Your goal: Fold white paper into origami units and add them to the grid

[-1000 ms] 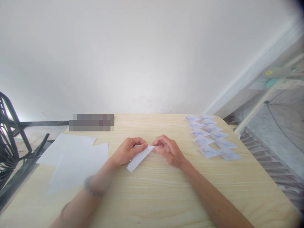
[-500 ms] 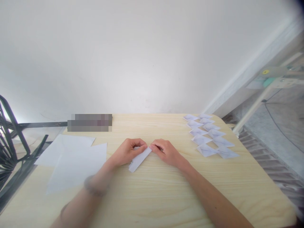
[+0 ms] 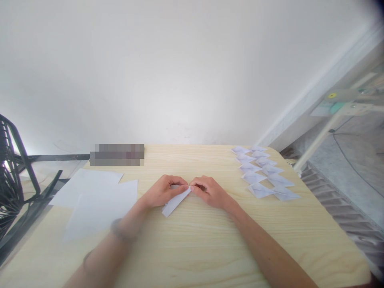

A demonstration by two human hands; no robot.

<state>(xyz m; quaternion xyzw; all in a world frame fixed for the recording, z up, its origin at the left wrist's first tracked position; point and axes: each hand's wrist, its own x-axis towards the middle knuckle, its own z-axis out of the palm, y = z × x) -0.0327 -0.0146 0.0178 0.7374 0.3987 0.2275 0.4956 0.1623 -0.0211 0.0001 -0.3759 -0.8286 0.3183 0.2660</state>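
Nearest, the two bare forearms reach in over the pale wood-grain table (image 3: 186,252), a dark bracelet (image 3: 121,230) around the left wrist. Just beyond, at the middle of the table, a narrow folded strip of white paper (image 3: 174,205) lies aslant, its loose lower end pointing back toward the person. The left hand (image 3: 164,191) pinches it near the upper end between thumb and curled fingers; the right hand (image 3: 209,192) pinches the pointed tip, thumb against forefinger, the fingertips of both nearly meeting. To the left, two plain white sheets (image 3: 100,210) lie overlapping. To the right, folded paper pieces (image 3: 260,190) stand in two close columns running toward the far edge. A pixelated grey patch (image 3: 117,155) covers the far left corner, and behind everything rises a white wall (image 3: 186,72).
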